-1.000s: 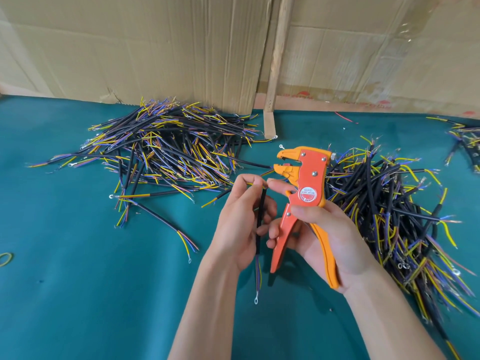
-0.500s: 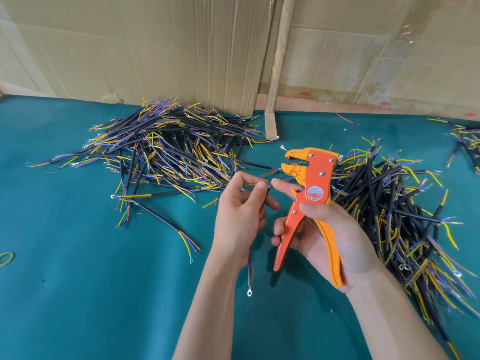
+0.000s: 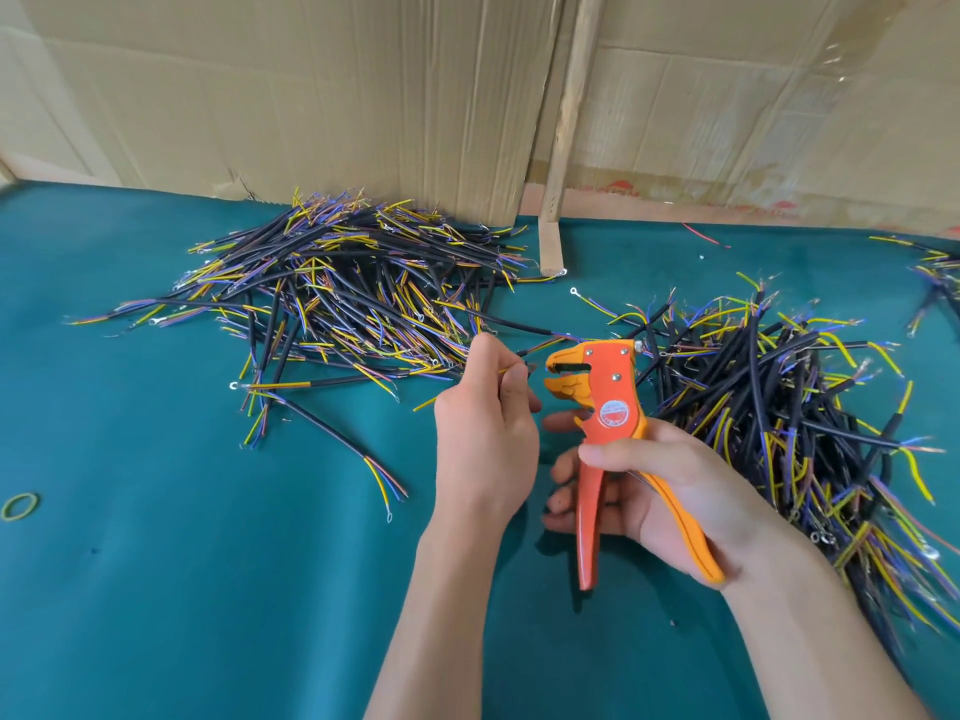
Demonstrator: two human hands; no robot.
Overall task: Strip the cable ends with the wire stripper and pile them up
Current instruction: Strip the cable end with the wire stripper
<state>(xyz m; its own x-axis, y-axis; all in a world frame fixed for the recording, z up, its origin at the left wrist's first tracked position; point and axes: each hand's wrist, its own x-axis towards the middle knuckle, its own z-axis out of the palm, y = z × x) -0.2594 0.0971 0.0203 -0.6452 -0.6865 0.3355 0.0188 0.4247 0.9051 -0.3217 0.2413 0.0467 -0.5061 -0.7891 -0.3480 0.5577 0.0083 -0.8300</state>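
Left hand (image 3: 485,439) pinches a thin wire end (image 3: 522,367) between thumb and forefinger, its tip aimed rightward at the wire stripper (image 3: 605,407). Right hand (image 3: 660,491) is wrapped around the stripper's two handles, red and orange, holding the tool upright with its head leaning toward the left hand.

Head view, the only view. Taking the stripper's head as landmark: its jaws stand parted and face left; the wire tip lies just left of that opening, near it but not yet inside. The wire's long axis runs roughly level, from the left fingers toward the jaw gap, so the coming move appears to turn on a short rightward feed by the left hand, which is the nearer one to the wire, while the right hand squeezes. Most of the held cable is hidden behind the left hand.

Left of and beyond the stripper lies a large pile of cables (image 3: 332,298), black-sheathed with yellow, blue and purple cores. Right of it, touching the right hand's far side, lies a second pile (image 3: 779,407). Which pile is finished cannot be told. Both rest on the green tabletop (image 3: 208,589), backed by cardboard sheets (image 3: 311,96).

A round red label (image 3: 613,413) sits on the stripper's body; its lettering is too small to read. A yellow-green rubber band (image 3: 20,506) lies far left.
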